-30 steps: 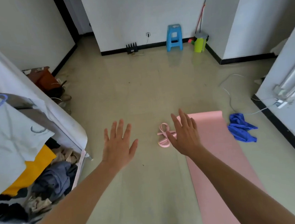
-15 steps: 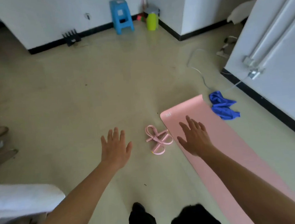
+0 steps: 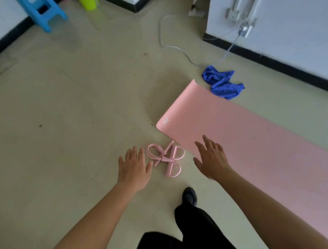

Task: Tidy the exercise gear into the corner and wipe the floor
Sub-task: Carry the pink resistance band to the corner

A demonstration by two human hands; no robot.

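Both the left hand [image 3: 133,169] and right hand [image 3: 211,158] are spread open, holding nothing, flanking the pink resistance band [image 3: 166,158] lying on the floor [image 3: 70,112] just beside the pink yoga mat [image 3: 248,137].

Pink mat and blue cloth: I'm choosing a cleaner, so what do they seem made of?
Pink mat: probably foam or rubber, matte, lying flat with a clean-cut rounded corner. Blue cloth: soft fabric, maybe microfibre, crumpled in loose folds.
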